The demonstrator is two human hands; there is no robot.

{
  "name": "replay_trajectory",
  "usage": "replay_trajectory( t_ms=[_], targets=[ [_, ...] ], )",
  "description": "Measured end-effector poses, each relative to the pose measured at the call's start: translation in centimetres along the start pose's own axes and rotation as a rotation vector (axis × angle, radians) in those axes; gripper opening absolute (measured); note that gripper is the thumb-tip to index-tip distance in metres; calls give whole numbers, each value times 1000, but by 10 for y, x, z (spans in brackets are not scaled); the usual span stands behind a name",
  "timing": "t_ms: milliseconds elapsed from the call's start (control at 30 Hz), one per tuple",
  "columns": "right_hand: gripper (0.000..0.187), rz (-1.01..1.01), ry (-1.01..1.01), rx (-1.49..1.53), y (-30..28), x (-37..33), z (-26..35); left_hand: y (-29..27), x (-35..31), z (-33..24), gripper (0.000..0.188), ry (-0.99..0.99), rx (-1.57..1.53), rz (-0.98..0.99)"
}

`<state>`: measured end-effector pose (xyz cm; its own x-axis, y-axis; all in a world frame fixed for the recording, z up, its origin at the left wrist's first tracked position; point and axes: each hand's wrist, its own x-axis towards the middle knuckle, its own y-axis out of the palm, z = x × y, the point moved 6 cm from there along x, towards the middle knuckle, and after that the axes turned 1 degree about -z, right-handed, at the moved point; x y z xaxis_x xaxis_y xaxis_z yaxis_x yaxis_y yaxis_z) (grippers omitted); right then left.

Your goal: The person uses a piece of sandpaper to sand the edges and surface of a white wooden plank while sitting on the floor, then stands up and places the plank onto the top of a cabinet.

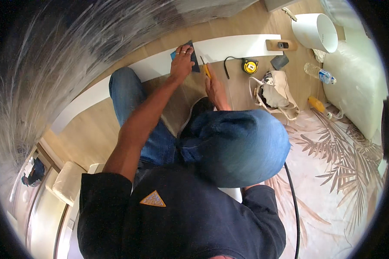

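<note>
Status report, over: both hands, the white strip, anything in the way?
Left hand on dark plate, across white strip. Right hand gripping yellow-handled tool. Wooden plane overlaps strip's right end; might obstruct there.

Dark sheet (196,64), twelve o'clock: partly covered by left hand (183,63). Right forearm (221,105): mostly hidden behind denim knee (257,144). Black cable (295,207), five o'clock: cropped by lower edge.

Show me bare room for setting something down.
Bare: long white strip, between dark flat sheet and brown wooden block, and left of the left denim knee. Crowded: wooden floor around yellow tape measure and beige cloth bag.
</note>
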<state>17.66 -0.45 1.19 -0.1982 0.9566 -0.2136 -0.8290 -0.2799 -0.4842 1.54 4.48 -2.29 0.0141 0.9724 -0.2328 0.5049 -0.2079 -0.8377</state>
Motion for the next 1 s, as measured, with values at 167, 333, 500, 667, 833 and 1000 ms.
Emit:
replay_trajectory(
  t_ms=[167,333,500,667,833,1000],
  targets=[
    [50,170,175,-61,7,44,2,-6,3,-4,61,-1,-19,4],
    [54,72,59,-45,28,55,-11,-7,2,-3,60,-11,-30,-6],
    [55,49,61,-13,30,61,-1,-11,3,-6,60,15,-15,-18],
    [56,85,81,-68,30,61,0,-9,2,-7,60,13,17,-24],
    [54,125,93,-109,30,67,2,-8,3,-5,59,-8,49,-2],
    [51,113,63,-126,26,56,-4,-8,5,-7,61,31,64,9]
  ],
)
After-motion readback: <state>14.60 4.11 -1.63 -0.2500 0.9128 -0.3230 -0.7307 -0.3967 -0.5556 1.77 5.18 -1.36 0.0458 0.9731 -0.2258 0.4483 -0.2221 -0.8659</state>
